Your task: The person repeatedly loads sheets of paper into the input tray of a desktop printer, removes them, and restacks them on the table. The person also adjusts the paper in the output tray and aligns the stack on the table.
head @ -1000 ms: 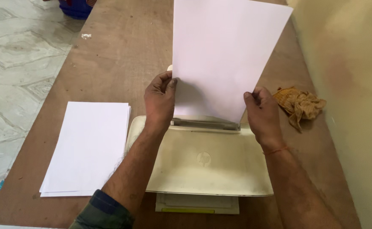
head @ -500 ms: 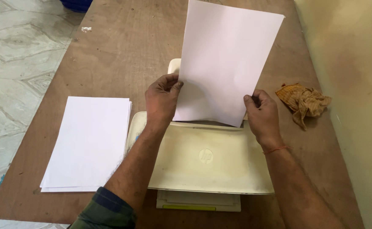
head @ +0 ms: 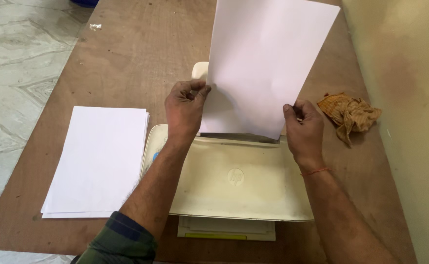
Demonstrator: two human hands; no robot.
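Note:
A blank white sheet of paper [head: 263, 63] stands upright and slightly tilted above the rear slot of a cream-white printer [head: 234, 181]. My left hand [head: 185, 110] pinches the sheet's lower left edge. My right hand [head: 303, 127] grips its lower right corner. The sheet's bottom edge meets the dark feed slot at the back of the printer. Part of the printer's rear tray is hidden behind the sheet.
A stack of white paper [head: 97, 161] lies on the brown wooden table [head: 136, 54] left of the printer. A crumpled yellow-brown cloth [head: 349, 113] lies to the right, near the cream wall [head: 410, 98]. Tiled floor [head: 14, 58] lies beyond the left edge.
The sheet was lifted slightly clear of the printer half a second ago; now its bottom edge sits at the rear slot again. Both hands keep their grip.

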